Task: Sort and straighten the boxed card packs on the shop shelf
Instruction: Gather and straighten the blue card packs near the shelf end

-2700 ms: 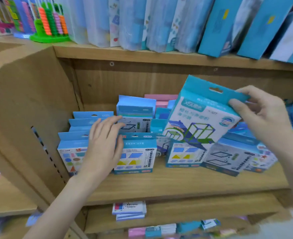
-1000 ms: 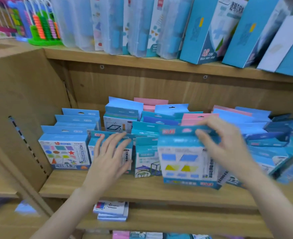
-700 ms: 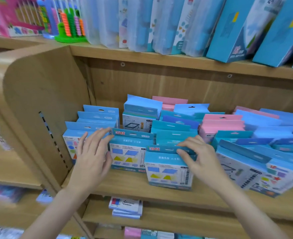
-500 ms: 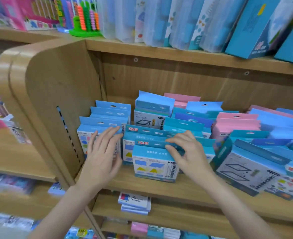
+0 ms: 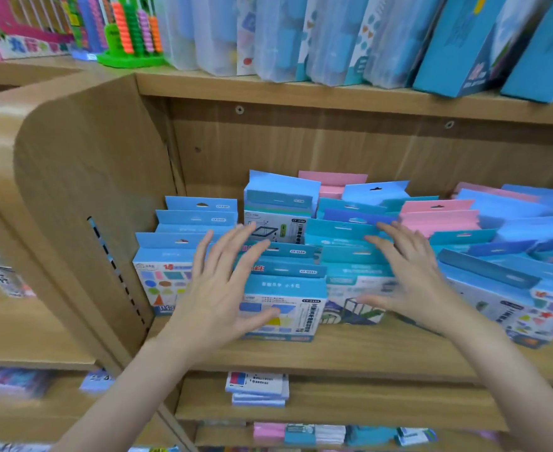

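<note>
A green-based abacus (image 5: 131,31) is seen on the upper shelf (image 5: 301,96), left of leaning blue boxes (image 5: 457,44). Below, rows of boxed card packs (image 5: 281,288) are stood on the middle shelf (image 5: 350,350). The left hand (image 5: 223,288) and right hand (image 5: 412,275) are spread flat, fingers released, against the front packs.

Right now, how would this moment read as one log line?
left hand: open, on front pack | right hand: open, on next row | shelf: packs upright
</note>
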Motion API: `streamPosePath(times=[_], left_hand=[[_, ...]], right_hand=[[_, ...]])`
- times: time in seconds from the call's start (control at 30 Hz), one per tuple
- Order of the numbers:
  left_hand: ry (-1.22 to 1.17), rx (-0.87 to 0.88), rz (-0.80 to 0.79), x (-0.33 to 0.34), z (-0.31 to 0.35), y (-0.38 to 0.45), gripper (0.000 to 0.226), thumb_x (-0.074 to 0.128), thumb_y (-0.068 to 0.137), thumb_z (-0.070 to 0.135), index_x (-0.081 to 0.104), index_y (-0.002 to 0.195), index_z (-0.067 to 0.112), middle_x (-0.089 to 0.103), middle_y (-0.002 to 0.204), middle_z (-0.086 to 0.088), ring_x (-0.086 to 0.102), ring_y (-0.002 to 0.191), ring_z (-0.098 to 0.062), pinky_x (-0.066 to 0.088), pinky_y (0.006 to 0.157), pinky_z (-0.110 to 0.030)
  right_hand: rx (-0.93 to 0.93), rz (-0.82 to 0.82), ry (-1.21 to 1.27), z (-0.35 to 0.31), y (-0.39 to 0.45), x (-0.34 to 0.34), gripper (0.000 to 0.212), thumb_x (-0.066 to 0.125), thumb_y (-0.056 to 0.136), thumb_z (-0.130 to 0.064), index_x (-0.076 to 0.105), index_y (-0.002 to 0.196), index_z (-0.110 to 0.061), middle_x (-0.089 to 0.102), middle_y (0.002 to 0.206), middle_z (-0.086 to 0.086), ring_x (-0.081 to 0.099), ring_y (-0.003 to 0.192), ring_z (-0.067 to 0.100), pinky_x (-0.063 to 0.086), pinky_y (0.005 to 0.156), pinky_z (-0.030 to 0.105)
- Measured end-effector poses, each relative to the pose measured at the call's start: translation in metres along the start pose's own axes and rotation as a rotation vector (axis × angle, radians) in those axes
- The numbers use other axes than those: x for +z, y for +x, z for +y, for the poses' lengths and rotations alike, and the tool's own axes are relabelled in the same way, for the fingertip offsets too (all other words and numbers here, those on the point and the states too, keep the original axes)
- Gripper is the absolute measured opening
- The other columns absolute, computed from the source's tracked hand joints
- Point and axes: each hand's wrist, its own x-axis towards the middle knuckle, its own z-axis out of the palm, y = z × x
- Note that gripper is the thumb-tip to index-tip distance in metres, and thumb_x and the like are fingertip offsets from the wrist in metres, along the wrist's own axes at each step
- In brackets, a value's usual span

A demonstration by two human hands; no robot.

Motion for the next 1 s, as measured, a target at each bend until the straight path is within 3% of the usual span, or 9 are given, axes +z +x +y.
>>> streamPosePath(times=[0.17, 0.3, 0.43, 0.5, 0.6, 0.77, 0.87, 0.93, 1.0], left_hand=[[0.133, 0.066, -0.153, 0.005, 0.003, 0.023, 0.088, 0.045, 0.067, 0.075, 0.037, 0.134, 0.018, 0.052, 0.124, -0.001, 0.045, 0.120, -0.020, 0.001, 0.112, -0.045], [0.126, 0.051, -0.152, 0.007, 0.002, 0.026, 0.090, 0.057, 0.058, 0.069, 0.041, 0.129, 0.017, 0.055, 0.113, 0.000, 0.056, 0.108, -0.022, 0.001, 0.110, -0.037], [0.104, 0.071, -0.130, 0.009, 0.001, 0.025, 0.092, 0.076, 0.054, 0.058, 0.040, 0.128, 0.018, 0.055, 0.116, -0.002, 0.055, 0.109, -0.023, 0.005, 0.108, -0.037], [0.135, 0.066, -0.121, 0.010, 0.001, 0.024, 0.093, 0.078, 0.051, 0.057, 0.042, 0.128, 0.018, 0.056, 0.115, -0.001, 0.056, 0.108, -0.022, 0.006, 0.107, -0.039], [0.153, 0.052, -0.110, 0.009, 0.001, 0.022, 0.094, 0.078, 0.049, 0.057, 0.043, 0.127, 0.018, 0.057, 0.114, -0.001, 0.057, 0.106, -0.022, 0.008, 0.106, -0.040], [0.129, 0.004, -0.112, 0.011, -0.004, 0.021, 0.092, 0.079, 0.052, 0.055, 0.040, 0.127, 0.020, 0.057, 0.116, -0.002, 0.057, 0.109, -0.023, 0.007, 0.106, -0.040], [0.113, 0.002, -0.103, 0.013, -0.005, 0.019, 0.093, 0.080, 0.051, 0.054, 0.040, 0.128, 0.019, 0.056, 0.117, -0.002, 0.049, 0.112, -0.019, 0.008, 0.106, -0.039], [0.089, 0.008, -0.108, 0.013, -0.005, 0.019, 0.092, 0.079, 0.053, 0.052, 0.039, 0.129, 0.018, 0.055, 0.119, -0.003, 0.039, 0.113, -0.015, 0.007, 0.107, -0.036], [0.061, 0.011, -0.119, 0.014, -0.006, 0.019, 0.092, 0.079, 0.055, 0.051, 0.037, 0.130, 0.019, 0.053, 0.121, -0.003, 0.034, 0.114, -0.015, 0.004, 0.107, -0.032]], right_hand=[[-0.003, -0.081, 0.010, -0.001, 0.008, -0.012, 0.068, 0.077, 0.067, -0.042, 0.052, 0.122, -0.010, 0.025, 0.149, 0.007, 0.022, 0.135, 0.026, 0.020, 0.111, 0.039], [-0.021, -0.065, 0.014, -0.003, 0.009, -0.016, 0.058, 0.078, 0.066, -0.037, 0.054, 0.110, -0.008, 0.033, 0.127, 0.004, 0.027, 0.120, 0.018, 0.028, 0.100, 0.030], [-0.001, -0.197, 0.112, -0.002, 0.016, -0.018, 0.057, 0.075, 0.069, -0.042, 0.047, 0.111, -0.016, 0.023, 0.117, -0.007, 0.034, 0.111, 0.016, 0.043, 0.091, 0.033], [-0.028, -0.231, 0.132, 0.000, 0.022, -0.019, 0.058, 0.075, 0.069, -0.043, 0.047, 0.112, -0.018, 0.030, 0.121, -0.009, 0.036, 0.112, 0.014, 0.039, 0.093, 0.031], [-0.088, -0.233, 0.057, 0.001, 0.025, -0.021, 0.046, 0.075, 0.068, -0.045, 0.044, 0.095, -0.023, 0.045, 0.099, -0.009, 0.040, 0.095, 0.013, 0.035, 0.076, 0.028], [-0.135, -0.275, 0.019, 0.012, 0.004, -0.039, 0.045, 0.074, 0.069, -0.039, 0.030, 0.078, -0.034, 0.036, 0.082, -0.021, 0.030, 0.081, 0.002, 0.032, 0.067, 0.014], [-0.109, -0.328, 0.009, 0.019, -0.009, -0.051, 0.043, 0.073, 0.070, -0.039, 0.030, 0.077, -0.036, 0.033, 0.083, -0.029, 0.032, 0.079, 0.000, 0.031, 0.070, 0.006], [-0.084, -0.350, -0.021, 0.023, -0.013, -0.054, 0.040, 0.071, 0.071, -0.040, 0.032, 0.079, -0.037, 0.034, 0.088, -0.029, 0.031, 0.083, -0.003, 0.032, 0.069, 0.011], [-0.100, -0.302, -0.086, 0.022, -0.015, -0.053, 0.039, 0.072, 0.071, -0.042, 0.041, 0.093, -0.035, 0.034, 0.107, -0.029, 0.027, 0.096, -0.003, 0.038, 0.076, 0.017]])
